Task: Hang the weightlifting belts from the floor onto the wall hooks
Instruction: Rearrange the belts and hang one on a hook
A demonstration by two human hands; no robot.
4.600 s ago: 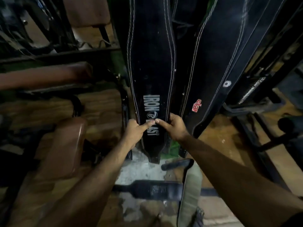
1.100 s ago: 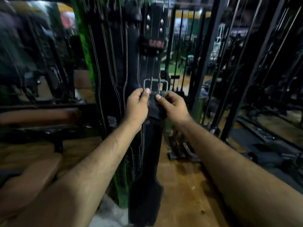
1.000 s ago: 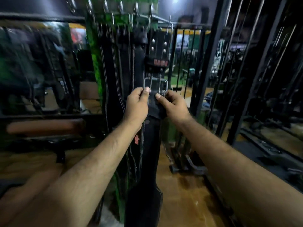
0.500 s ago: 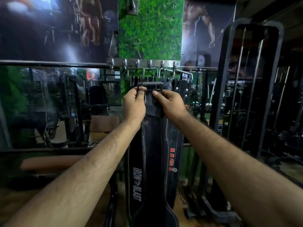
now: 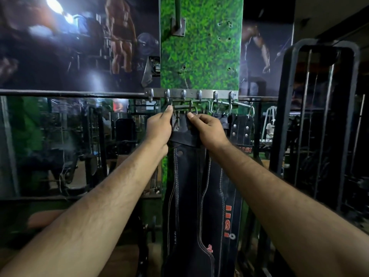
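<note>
A black leather weightlifting belt (image 5: 186, 198) with white stitching hangs straight down in front of a green turf-covered pillar (image 5: 201, 52). My left hand (image 5: 158, 129) and my right hand (image 5: 208, 129) grip its top end on either side, just under the metal buckle (image 5: 182, 109). The buckle sits level with the hooks of a metal hook rail (image 5: 191, 94) fixed across the pillar. Whether the buckle rests on a hook I cannot tell. Other black belts (image 5: 227, 212) hang from the rail behind and to the right, one with red lettering.
A mirror wall (image 5: 60, 146) with a dark rail (image 5: 69, 93) runs to the left, posters above it. Black steel gym racks (image 5: 319, 126) stand close on the right. A brown padded bench (image 5: 46, 218) sits low on the left.
Both hands have carried the belt's buckle end upward, from chest height to the hook rail. My view has tilted up from the floor to the pillar.
</note>
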